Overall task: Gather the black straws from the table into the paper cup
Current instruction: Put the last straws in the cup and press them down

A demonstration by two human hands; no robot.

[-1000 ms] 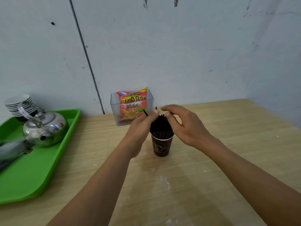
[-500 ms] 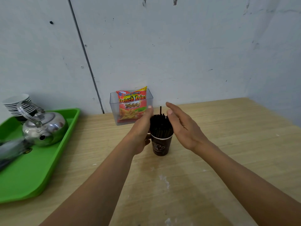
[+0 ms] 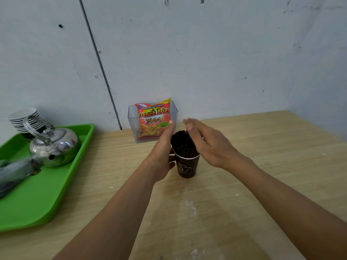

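Note:
A dark brown paper cup [image 3: 186, 167] stands on the wooden table [image 3: 262, 166], packed with a bundle of upright black straws [image 3: 181, 142]. My left hand [image 3: 163, 149] rests flat against the left side of the straws and cup, fingers straight, thumb near the cup's wall. My right hand [image 3: 205, 142] hovers open over the right side and top of the bundle, fingers blurred and spread, palm toward the straws. No loose straws show on the table.
A clear plastic box [image 3: 173, 117] holding a French Fries snack bag [image 3: 153, 119] stands just behind the cup by the wall. At the left, a green tray [image 3: 47, 194] carries a metal kettle [image 3: 54, 145], stacked cups [image 3: 22, 119] and a blurred dark object.
Both hands let go of the straw tops and opened. One straw that stuck up half a second ago is now level with the bundle; my right hand has moved over the top.

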